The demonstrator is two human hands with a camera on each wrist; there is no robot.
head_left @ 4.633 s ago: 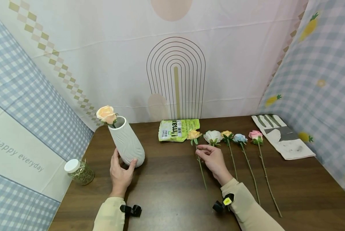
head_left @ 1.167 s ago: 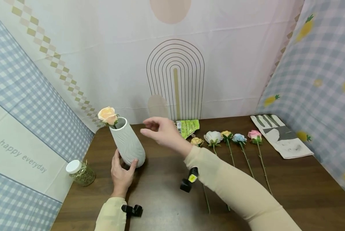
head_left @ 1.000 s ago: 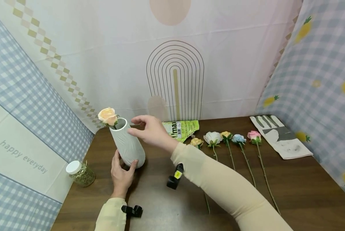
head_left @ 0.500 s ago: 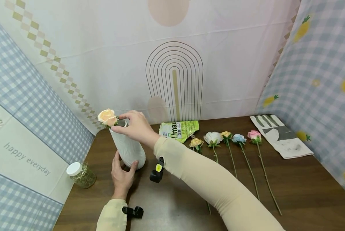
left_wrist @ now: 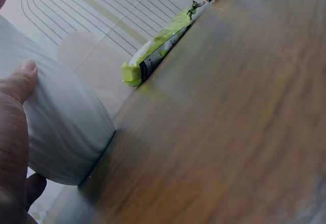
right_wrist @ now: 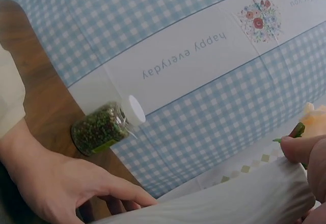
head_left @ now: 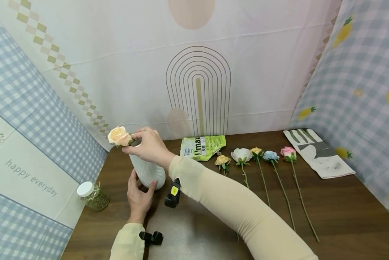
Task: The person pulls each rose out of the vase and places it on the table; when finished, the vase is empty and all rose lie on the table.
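Note:
A white ribbed vase (head_left: 147,172) stands on the brown table, with the peach rose (head_left: 119,136) in its mouth, leaning left. My left hand (head_left: 139,198) grips the vase low down, thumb on the near side, as the left wrist view also shows. At the vase mouth, my right hand (head_left: 150,144) pinches the peach rose just under its bloom; in the right wrist view the thumb (right_wrist: 300,147) lies against the green leaves there. The rose's stem is hidden inside the vase.
To the right lie a yellow rose (head_left: 222,160), a white rose (head_left: 241,155), an orange-yellow rose (head_left: 256,151), a blue rose (head_left: 271,156) and a pink rose (head_left: 289,152). Behind them is a green packet (head_left: 202,147). A folded cloth (head_left: 321,155) lies far right, a lidded jar (head_left: 95,198) left.
My right hand has let go of the yellow rose, which lies a little nearer, and has moved left to the vase, taking hold of the peach rose. The left hand stays on the vase.

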